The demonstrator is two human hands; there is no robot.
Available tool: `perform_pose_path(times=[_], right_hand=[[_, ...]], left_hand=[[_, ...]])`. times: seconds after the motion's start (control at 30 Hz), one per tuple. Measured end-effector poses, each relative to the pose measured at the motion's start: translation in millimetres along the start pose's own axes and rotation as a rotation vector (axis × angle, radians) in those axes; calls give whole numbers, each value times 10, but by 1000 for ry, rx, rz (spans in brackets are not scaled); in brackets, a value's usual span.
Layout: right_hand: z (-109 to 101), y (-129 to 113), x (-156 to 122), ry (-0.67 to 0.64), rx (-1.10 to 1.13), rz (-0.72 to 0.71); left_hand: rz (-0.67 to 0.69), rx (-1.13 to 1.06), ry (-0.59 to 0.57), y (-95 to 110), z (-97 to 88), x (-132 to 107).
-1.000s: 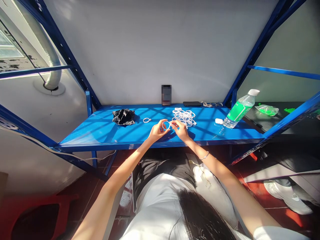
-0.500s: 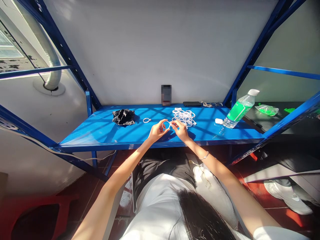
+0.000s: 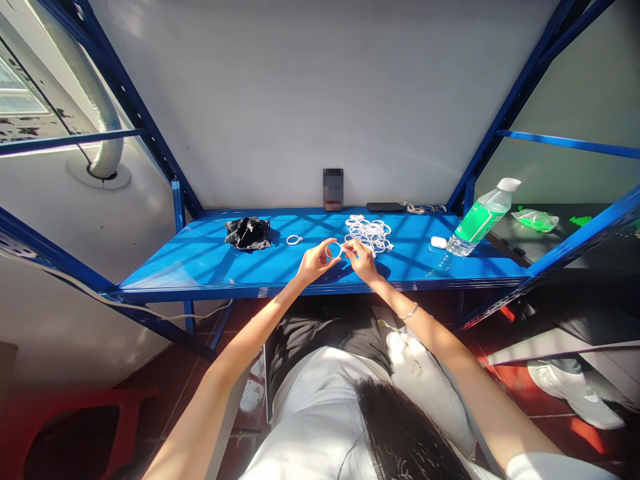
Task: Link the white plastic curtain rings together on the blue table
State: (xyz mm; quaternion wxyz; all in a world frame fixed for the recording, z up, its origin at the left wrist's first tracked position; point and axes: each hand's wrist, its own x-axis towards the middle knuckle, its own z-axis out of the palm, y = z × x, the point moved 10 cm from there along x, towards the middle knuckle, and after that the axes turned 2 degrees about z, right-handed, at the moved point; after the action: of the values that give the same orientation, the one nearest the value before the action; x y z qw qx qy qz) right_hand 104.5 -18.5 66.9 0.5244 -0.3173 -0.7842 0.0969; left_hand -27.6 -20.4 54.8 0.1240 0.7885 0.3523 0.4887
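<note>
Both my hands meet over the front middle of a blue metal shelf (image 3: 210,263). My left hand (image 3: 314,261) pinches a small white ring (image 3: 333,251) from its left side. My right hand (image 3: 361,259) pinches the same ring from the right, thumb and forefinger closed on it. Just behind my right hand lies a heap of white rings (image 3: 369,234). One single white ring (image 3: 294,239) lies apart on the shelf, to the left of my hands.
A crumpled black bag (image 3: 247,233) lies at the back left. A water bottle (image 3: 480,218) with a green label stands at the right, a small white case (image 3: 439,242) beside it. A dark phone (image 3: 384,207) and a cable (image 3: 424,209) lie by the wall. Blue uprights frame both sides.
</note>
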Motion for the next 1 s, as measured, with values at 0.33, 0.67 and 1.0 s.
perform_pose_path(times=[0.33, 0.67, 1.0], right_hand=[[12, -3, 2, -10, -1, 0], [46, -95, 9, -43, 28, -33], [122, -32, -30, -81, -62, -23]], left_hand=[[-23, -14, 11, 13, -17, 2], [-199, -166, 25, -123, -43, 1], [-241, -365, -141, -260, 155, -20]])
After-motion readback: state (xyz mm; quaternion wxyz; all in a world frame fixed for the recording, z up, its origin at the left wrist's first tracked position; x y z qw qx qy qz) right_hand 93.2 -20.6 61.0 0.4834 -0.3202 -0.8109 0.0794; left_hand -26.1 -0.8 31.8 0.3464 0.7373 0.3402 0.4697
